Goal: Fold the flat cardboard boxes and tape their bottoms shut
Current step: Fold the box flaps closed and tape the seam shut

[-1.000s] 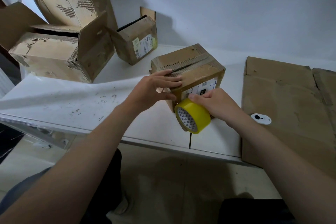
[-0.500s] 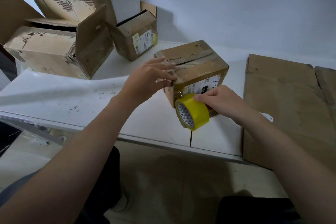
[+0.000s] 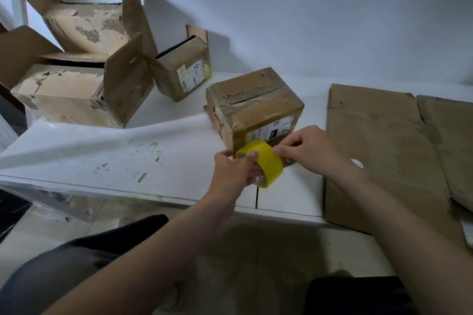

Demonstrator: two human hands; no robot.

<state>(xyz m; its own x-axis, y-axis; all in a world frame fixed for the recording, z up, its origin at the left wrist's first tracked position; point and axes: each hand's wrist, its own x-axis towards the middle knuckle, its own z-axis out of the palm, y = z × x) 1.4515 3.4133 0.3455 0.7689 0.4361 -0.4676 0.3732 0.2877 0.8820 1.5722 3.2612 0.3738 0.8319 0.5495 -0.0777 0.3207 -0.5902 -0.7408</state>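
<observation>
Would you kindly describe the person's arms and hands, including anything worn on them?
The left forearm and right forearm are bare, with no sleeves in view. The left hand and right hand are ungloved; no ring, watch or bracelet shows.

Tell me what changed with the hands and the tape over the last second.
The left hand left the top of the small box and came down to grip the yellow tape roll. The right hand, which held the roll alone before, now pinches at its outer edge with its fingertips. The small box, the open boxes at the left and the flat cardboard stayed put.
</observation>
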